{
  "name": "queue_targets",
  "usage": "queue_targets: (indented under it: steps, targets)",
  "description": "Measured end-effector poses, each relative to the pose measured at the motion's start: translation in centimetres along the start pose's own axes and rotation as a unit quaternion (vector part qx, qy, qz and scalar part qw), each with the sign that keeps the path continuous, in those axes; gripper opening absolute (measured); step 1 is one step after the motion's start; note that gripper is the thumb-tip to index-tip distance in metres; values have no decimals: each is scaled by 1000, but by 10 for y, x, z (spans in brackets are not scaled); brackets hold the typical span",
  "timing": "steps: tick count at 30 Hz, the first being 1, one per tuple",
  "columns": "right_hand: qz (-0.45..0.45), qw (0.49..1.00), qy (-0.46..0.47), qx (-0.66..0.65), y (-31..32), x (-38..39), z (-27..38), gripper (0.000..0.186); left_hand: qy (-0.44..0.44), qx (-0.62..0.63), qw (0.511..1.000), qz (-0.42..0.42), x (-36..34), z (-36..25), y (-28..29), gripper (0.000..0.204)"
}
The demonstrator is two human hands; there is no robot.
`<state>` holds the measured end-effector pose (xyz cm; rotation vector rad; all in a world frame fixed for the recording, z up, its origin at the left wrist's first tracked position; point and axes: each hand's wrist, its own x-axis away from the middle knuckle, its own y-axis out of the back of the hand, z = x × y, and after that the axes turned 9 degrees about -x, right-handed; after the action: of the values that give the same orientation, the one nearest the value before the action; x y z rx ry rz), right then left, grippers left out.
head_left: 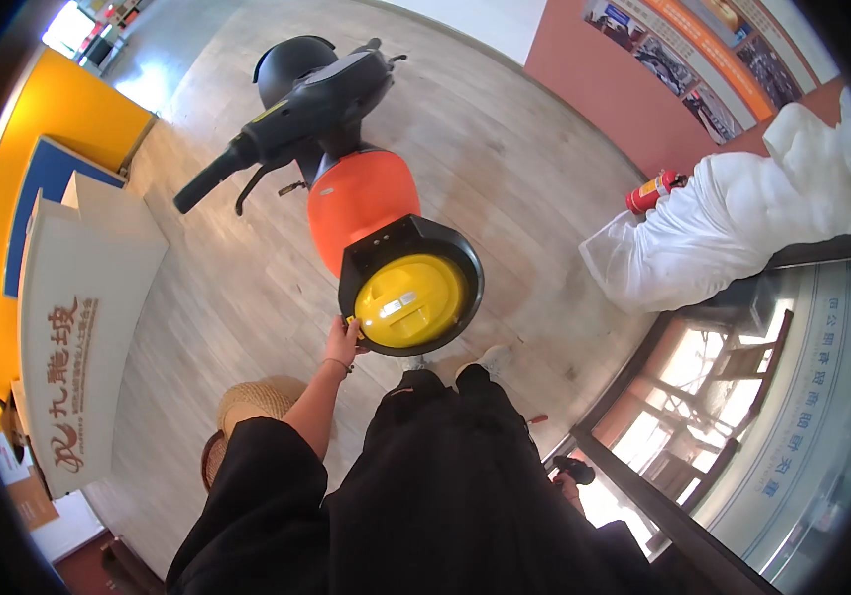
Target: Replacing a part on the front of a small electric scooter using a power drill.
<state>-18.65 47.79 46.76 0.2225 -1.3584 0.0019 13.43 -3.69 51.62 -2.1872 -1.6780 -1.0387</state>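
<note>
A yellow hard hat (413, 302) lies dome up inside a black, rounded rim (471, 268) at the near end of a scooter. My left hand (344, 342) is closed at the left edge of the hat, with its fingers on a small yellow part there; the black rim is right beside it. Beyond stand the orange seat or panel (361, 203) and the scooter's dark handlebar (316, 109). Low at my right side, my right hand (570, 490) is closed round a small black object (574, 469) whose kind I cannot make out.
A woven, rounded item (255, 399) is on the floor by my left elbow. The white counter (98, 327) stands left. On the right are a red fire extinguisher (655, 190), a white plastic-wrapped bundle (713, 238) and a glass display case (733, 397).
</note>
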Motion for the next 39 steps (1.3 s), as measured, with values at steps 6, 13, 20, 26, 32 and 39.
queue_targets:
  steps: [6,13,20,26,32,39]
  targets:
    - [-47,953,142,264,6,-12,-43,19,-16,19,1000,-4,3,4,-11,22]
    - [4,977,90,195,38,-78,-44,16,38,74,994,67,-4,22,2,31]
    - [20,924,162,345,-83,-39,18,18,202,104,973,-36,90,205,59,31]
    - [80,832,208,509,-133,-19,116,20,379,44,908,-173,231,288,46,25]
    - [122,732,261,617,-216,39,90,22,327,67,917,-220,308,289,-38,26]
    - [148,597,274,739,-287,76,68,25,367,85,896,-234,310,335,-77,33]
